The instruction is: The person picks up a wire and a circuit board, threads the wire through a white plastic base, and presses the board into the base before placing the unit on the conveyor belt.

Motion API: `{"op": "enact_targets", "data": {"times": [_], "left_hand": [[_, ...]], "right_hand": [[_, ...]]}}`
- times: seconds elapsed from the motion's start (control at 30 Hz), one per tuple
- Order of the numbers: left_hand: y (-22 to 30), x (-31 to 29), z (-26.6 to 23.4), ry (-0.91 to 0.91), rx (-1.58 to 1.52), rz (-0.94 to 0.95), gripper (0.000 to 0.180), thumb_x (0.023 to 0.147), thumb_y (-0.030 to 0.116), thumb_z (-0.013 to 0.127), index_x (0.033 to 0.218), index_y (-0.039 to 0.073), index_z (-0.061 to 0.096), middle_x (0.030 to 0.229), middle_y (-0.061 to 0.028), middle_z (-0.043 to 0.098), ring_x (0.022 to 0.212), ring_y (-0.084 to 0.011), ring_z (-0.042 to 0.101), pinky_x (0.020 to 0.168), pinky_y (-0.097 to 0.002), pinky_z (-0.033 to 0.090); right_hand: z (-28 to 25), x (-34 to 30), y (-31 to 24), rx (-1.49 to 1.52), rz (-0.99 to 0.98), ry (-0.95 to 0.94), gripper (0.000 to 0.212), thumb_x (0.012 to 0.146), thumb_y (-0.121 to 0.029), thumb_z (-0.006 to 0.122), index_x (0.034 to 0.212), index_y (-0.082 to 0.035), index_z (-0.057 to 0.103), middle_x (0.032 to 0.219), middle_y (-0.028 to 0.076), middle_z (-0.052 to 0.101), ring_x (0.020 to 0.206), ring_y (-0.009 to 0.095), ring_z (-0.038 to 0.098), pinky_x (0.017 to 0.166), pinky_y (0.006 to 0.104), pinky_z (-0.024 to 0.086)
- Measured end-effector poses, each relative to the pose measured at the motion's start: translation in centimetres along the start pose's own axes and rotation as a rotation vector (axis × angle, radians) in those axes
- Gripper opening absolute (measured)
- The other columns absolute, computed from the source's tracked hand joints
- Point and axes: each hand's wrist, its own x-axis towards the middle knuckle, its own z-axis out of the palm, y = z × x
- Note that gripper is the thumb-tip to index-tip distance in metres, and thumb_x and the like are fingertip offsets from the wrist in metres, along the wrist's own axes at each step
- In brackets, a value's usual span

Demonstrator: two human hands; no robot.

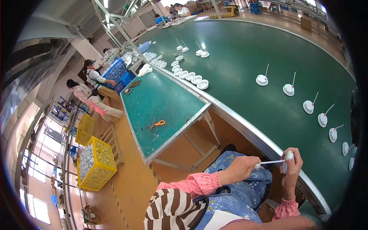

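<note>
Head view, left hand [240, 168]: closed on one end of a thin white cable [271, 162].
Right hand [293, 168]: clamped round a white disc-shaped fitting [284, 167] beside the conveyor belt [237, 46], likely steadying it; cable stretched straight across the gap between.
Belt: smooth, green, carrying glossy white cups [202, 84] in a tight row; wired fittings [262, 79] spaced apart, perhaps keeping upright leads untangled.
Bench [172, 99]: scuffed green top, orange-handled scissors [155, 124] lying loose, perhaps for easy reach.
</note>
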Motion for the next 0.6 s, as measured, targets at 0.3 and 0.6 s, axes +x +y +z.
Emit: {"op": "enact_targets", "data": {"times": [0.3,0.6], "left_hand": [[-0.1,-0.6,-0.6,-0.083,0.033,0.006,0.022,0.088,0.001,0.057,0.109,0.0,0.06,0.096,-0.0176,0.066,0.088,-0.039,0.065,0.072,-0.0456,0.052],[1.6,0.4,-1.1,-0.082,0.221,0.107,0.028,0.086,0.004,0.061,0.113,0.0,0.06,0.097,-0.0145,0.064,0.092,-0.0334,0.061,0.082,-0.0437,0.047]], "right_hand": [[-0.1,0.0,0.8,0.031,0.066,0.023,0.021,0.094,-0.025,0.058,0.096,-0.005,0.057,0.08,0.003,0.055,0.056,0.006,0.049,0.043,0.0192,0.036],[0.5,-0.9,0.8,-0.002,0.046,0.029,0.017,0.094,-0.022,0.055,0.097,-0.005,0.057,0.08,0.002,0.055,0.056,0.006,0.049,0.043,0.0197,0.036]]}}
